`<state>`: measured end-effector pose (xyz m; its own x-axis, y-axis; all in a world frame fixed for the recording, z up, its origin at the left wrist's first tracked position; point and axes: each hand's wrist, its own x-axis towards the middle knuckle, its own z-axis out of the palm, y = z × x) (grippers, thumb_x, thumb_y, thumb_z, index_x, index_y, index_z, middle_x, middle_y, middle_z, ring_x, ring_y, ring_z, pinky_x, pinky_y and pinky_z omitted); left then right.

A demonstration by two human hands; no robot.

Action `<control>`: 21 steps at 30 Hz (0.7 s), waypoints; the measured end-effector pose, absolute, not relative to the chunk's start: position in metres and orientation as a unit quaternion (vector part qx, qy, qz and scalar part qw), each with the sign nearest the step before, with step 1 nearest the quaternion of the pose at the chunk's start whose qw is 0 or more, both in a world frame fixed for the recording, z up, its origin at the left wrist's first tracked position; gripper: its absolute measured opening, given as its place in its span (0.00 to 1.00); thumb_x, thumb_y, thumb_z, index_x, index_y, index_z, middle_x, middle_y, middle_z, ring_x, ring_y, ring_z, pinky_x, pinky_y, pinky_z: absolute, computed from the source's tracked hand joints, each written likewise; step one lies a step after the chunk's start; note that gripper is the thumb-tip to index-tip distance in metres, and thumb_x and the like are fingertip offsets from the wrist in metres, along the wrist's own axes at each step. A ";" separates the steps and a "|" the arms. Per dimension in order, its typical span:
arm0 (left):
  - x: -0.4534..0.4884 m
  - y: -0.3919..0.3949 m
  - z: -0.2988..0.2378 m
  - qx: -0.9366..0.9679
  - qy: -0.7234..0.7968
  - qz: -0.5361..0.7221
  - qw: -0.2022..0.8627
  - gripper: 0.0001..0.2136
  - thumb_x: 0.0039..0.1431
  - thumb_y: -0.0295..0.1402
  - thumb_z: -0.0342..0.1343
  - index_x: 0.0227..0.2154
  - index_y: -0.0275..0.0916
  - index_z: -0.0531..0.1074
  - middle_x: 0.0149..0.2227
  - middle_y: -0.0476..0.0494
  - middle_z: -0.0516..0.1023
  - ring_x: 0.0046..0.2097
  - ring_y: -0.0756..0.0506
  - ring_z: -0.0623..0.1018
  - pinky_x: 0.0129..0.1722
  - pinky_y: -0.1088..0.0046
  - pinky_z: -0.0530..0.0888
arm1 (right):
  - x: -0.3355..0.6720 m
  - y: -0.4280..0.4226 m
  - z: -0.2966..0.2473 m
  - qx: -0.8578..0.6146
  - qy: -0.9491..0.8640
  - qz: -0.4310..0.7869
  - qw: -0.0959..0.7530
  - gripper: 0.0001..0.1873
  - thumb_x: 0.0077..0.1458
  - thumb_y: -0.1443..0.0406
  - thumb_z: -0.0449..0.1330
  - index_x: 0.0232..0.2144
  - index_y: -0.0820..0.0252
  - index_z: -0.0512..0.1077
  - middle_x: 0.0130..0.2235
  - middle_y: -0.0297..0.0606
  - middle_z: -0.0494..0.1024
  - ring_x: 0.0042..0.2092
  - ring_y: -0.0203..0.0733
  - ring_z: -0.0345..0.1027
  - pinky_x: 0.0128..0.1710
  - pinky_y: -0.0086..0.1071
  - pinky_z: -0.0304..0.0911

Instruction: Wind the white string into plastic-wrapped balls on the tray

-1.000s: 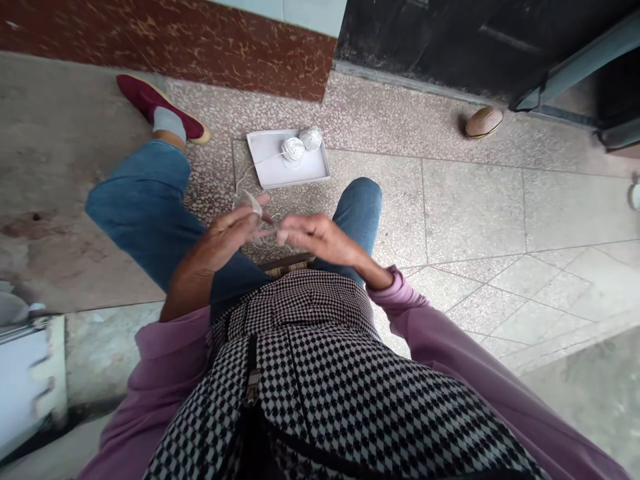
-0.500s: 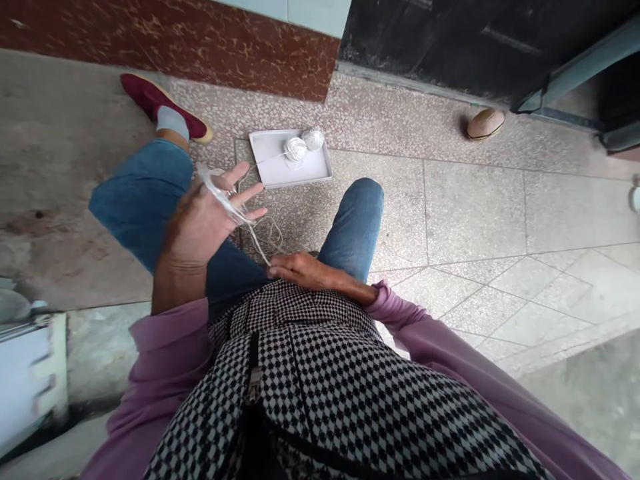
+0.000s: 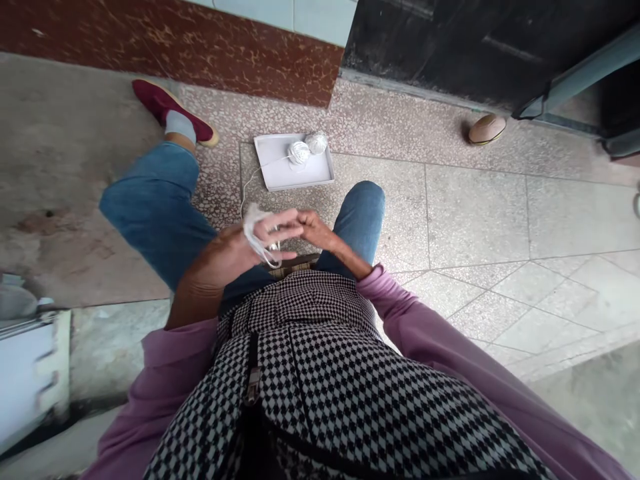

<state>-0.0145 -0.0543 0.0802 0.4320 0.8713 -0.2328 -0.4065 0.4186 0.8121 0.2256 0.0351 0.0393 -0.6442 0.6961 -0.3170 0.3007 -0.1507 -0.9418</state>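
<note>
White yarn [image 3: 255, 233] is looped in several strands round the palm and fingers of my left hand [image 3: 240, 250]. That hand's fingers are stretched out to the right, partly apart. My right hand [image 3: 317, 232] meets the left fingertips, its fingers bent together in a pinch on the yarn; the pinched strand itself is mostly hidden. Beyond the hands, two white yarn balls [image 3: 299, 153] sit in a shallow white tray [image 3: 275, 179] on the floor. A thin strand runs from one ball over the tray's left edge and down towards my left hand.
My knees in blue jeans [image 3: 361, 210] stand on either side of the hands. A dark red shoe [image 3: 157, 100] is on my foot at the left. A tan, rounded object [image 3: 487, 129] lies by the black door [image 3: 450, 60]. Brown marbled tiles [image 3: 200, 47] edge the wall.
My left hand has moved right and down, and its fingers now point at my right hand. My right hand has risen to the left fingertips. The slack strands between them no longer show.
</note>
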 end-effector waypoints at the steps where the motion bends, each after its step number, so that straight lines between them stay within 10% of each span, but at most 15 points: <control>1: -0.019 -0.047 0.088 0.349 0.353 0.429 0.754 0.28 0.72 0.71 0.75 0.53 0.53 0.89 0.85 0.41 0.81 0.89 0.09 0.71 0.71 0.14 0.86 | 0.226 0.017 0.035 -0.390 -0.629 0.660 0.129 0.24 0.96 0.54 0.62 0.41 0.55 0.75 0.33 0.28 0.70 0.38 0.41 0.65 0.46 0.34 0.70; 7: -0.034 -0.007 0.098 0.389 0.488 0.483 0.615 0.29 0.80 0.67 0.70 0.60 0.47 0.88 0.82 0.38 0.83 0.91 0.13 0.67 0.80 0.15 0.80 | 0.246 -0.054 0.073 -0.252 -0.677 0.689 0.060 0.24 0.93 0.46 0.67 0.45 0.55 0.81 0.43 0.37 0.85 0.45 0.47 0.80 0.56 0.41 0.78; 11: -0.021 -0.023 0.074 0.421 0.509 0.390 0.642 0.27 0.72 0.62 0.80 0.53 0.42 0.92 0.76 0.36 0.89 0.86 0.14 0.75 0.87 0.23 0.75 | 0.260 -0.011 0.113 -0.215 -0.691 0.670 0.162 0.30 0.90 0.37 0.68 0.50 0.55 0.85 0.48 0.40 0.88 0.48 0.47 0.81 0.58 0.41 0.80; 15: -0.004 -0.058 0.067 0.417 0.449 0.307 0.729 0.25 0.72 0.59 0.81 0.51 0.41 0.95 0.74 0.33 0.91 0.85 0.13 0.78 0.86 0.27 0.77 | 0.254 0.065 0.102 -0.289 -0.684 0.596 0.304 0.34 0.91 0.34 0.65 0.45 0.56 0.79 0.43 0.36 0.79 0.46 0.43 0.73 0.53 0.36 0.74; 21: -0.015 -0.048 0.091 0.329 0.331 0.450 0.761 0.26 0.69 0.68 0.80 0.48 0.50 0.89 0.85 0.39 0.82 0.89 0.10 0.71 0.77 0.10 0.79 | 0.228 0.036 0.037 -0.371 -0.632 0.660 0.164 0.35 0.96 0.40 0.61 0.36 0.54 0.70 0.31 0.26 0.66 0.36 0.39 0.62 0.42 0.34 0.63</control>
